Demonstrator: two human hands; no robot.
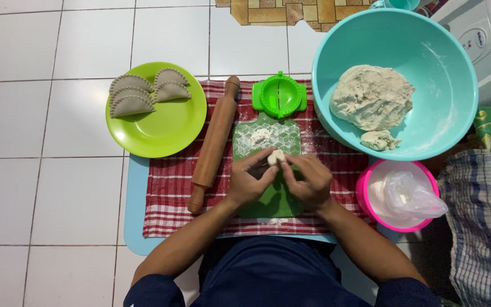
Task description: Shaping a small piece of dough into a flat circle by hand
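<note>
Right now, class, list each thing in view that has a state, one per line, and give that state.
Dough ball: pinched between both hands.
Left hand: closed on the ball.
Right hand: closed on the ball.
Press: open, empty.
Rolling pin: lying idle on the cloth.
Plate: holds four shaped dumplings.
Bowl: holds a dough lump.

I hold a small lump of pale dough (275,157) between the fingertips of both hands, just above the green cutting board (268,170). It is off-white, roundish and smooth, pinched from either side. It sits over the middle of the board, nearer to me than the dusting of flour (261,136) at the board's far end.
</note>
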